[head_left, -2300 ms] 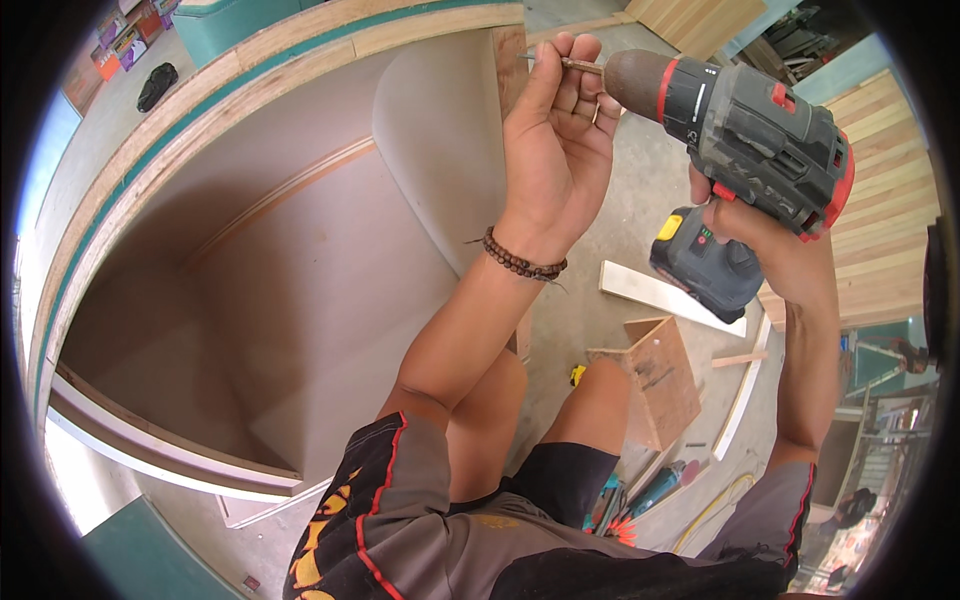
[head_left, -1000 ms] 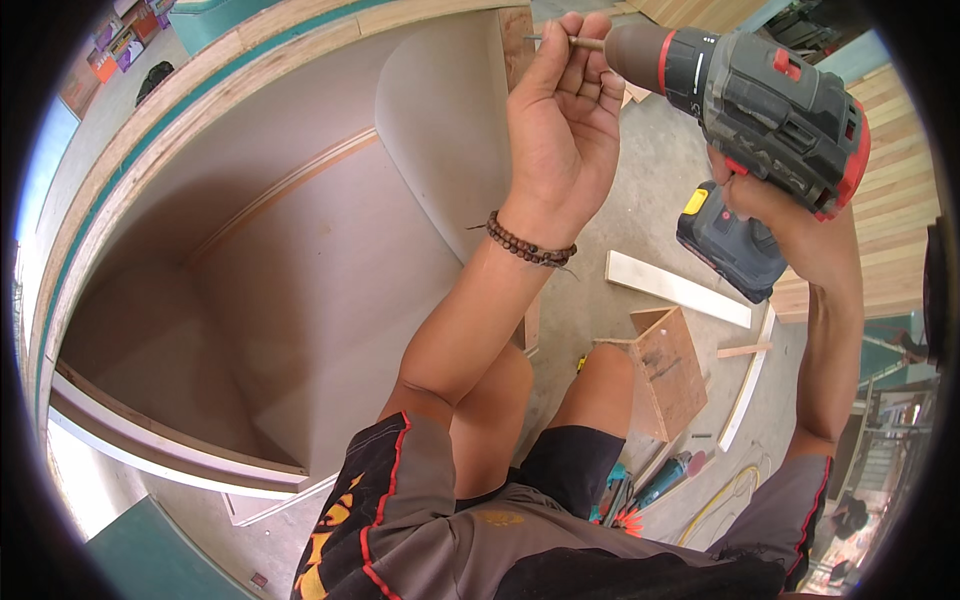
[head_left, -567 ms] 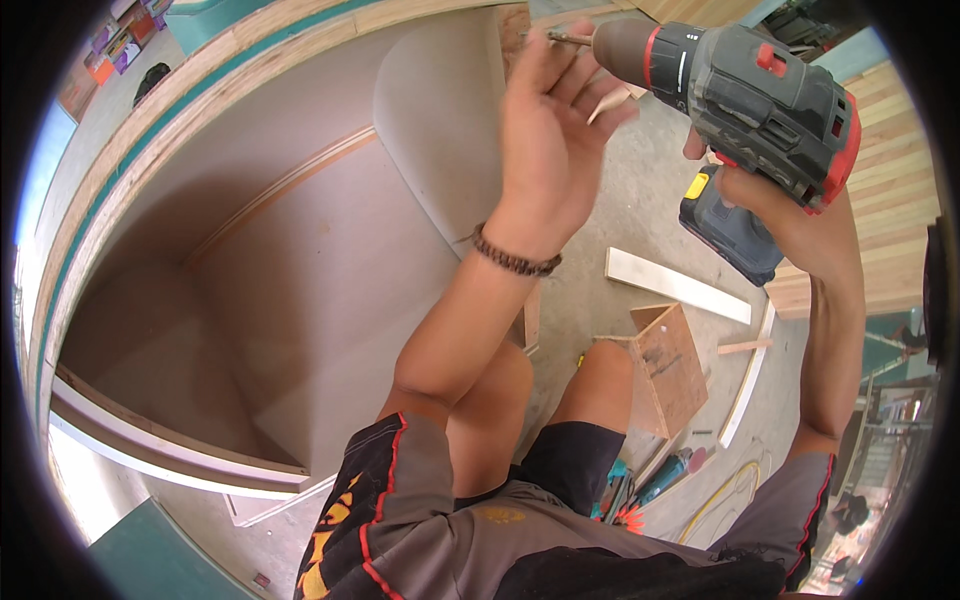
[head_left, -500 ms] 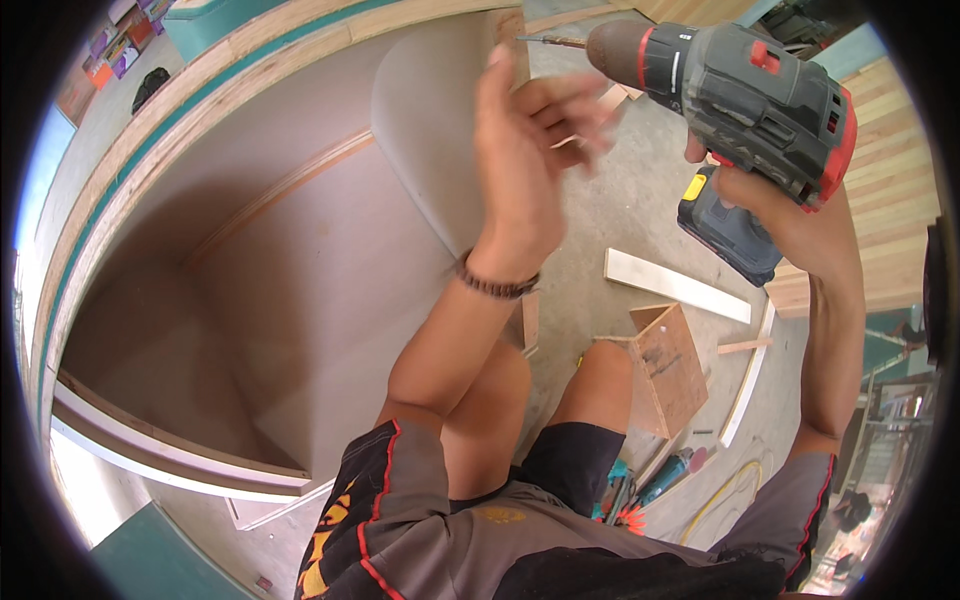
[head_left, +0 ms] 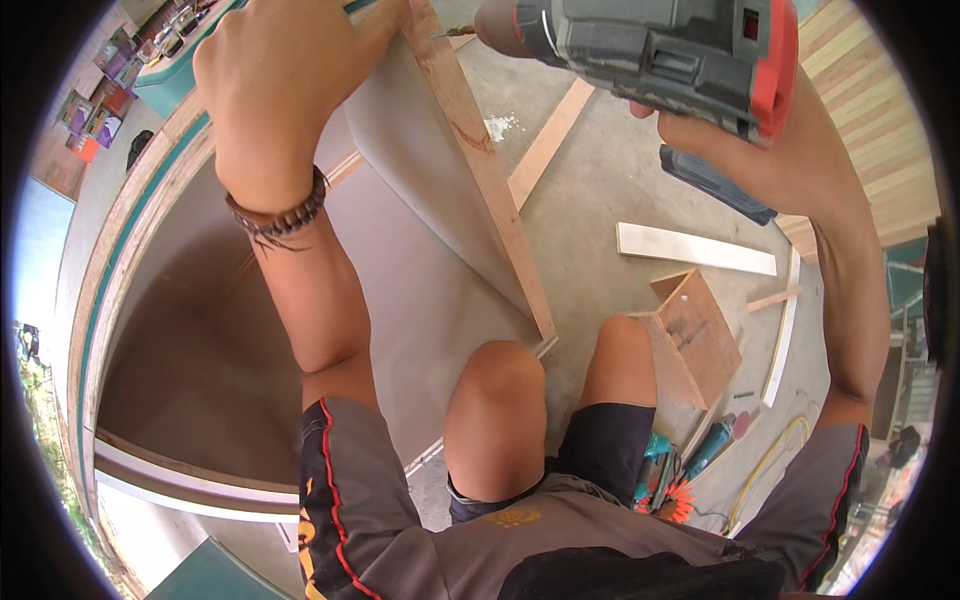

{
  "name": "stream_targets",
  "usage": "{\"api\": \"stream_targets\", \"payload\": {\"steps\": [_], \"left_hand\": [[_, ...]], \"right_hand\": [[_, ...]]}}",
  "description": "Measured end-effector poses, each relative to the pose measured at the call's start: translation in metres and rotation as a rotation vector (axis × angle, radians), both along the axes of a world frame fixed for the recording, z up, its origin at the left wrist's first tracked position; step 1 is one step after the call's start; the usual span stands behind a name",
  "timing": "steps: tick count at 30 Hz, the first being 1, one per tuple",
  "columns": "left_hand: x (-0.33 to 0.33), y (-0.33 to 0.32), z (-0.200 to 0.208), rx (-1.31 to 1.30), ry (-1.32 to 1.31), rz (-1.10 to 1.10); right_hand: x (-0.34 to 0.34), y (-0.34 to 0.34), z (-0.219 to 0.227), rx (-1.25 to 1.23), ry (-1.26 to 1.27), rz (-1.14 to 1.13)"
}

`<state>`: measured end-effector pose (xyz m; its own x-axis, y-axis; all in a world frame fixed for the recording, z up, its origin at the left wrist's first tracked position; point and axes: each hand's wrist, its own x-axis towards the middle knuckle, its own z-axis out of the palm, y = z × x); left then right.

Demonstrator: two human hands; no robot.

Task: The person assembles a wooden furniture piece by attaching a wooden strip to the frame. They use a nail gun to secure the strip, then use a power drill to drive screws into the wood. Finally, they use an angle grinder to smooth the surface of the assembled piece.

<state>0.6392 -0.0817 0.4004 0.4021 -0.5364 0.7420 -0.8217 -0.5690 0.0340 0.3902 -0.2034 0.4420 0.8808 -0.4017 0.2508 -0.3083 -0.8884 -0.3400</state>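
A black, grey and red cordless drill [head_left: 660,60] is in my right hand [head_left: 730,160], its fingers wrapped round the handle. The drill points left; its thin bit [head_left: 452,33] ends beside the upper part of a wooden edge strip [head_left: 480,150]. Whether the bit touches the wood, I cannot tell. My left hand [head_left: 280,90] grips the rim of a large wooden cabinet [head_left: 150,185] at the upper left, thumb stretched toward the strip. Its other fingertips are hidden over the rim. Inside, the cabinet has smooth grey-brown panels, one of them curved.
On the concrete floor to the right lie a white board [head_left: 695,250], an open wooden box [head_left: 700,340] and loose wood strips. A teal power tool [head_left: 712,445] and a yellow cord [head_left: 785,455] lie near my right side. Pale wood panelling [head_left: 860,130] stands at far right.
My left hand has moved left from beside the drill bit onto the cabinet rim. The drill has shifted left and upward in view. The edge strip now shows more fully.
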Motion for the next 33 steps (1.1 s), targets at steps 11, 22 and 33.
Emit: {"api": "stream_targets", "payload": {"steps": [11, 22, 33], "left_hand": [[-0.014, 0.007, 0.003, -0.026, -0.063, -0.038], [-0.013, 0.009, -0.001, -0.103, -0.08, -0.105], [-0.001, -0.001, -0.009, -0.078, -0.129, -0.007]], "right_hand": [[-0.017, -0.005, -0.006, -0.088, -0.002, -0.026], [0.007, -0.008, -0.012, -0.037, -0.119, 0.235], [0.001, -0.001, -0.017, -0.082, -0.078, 0.0]]}}
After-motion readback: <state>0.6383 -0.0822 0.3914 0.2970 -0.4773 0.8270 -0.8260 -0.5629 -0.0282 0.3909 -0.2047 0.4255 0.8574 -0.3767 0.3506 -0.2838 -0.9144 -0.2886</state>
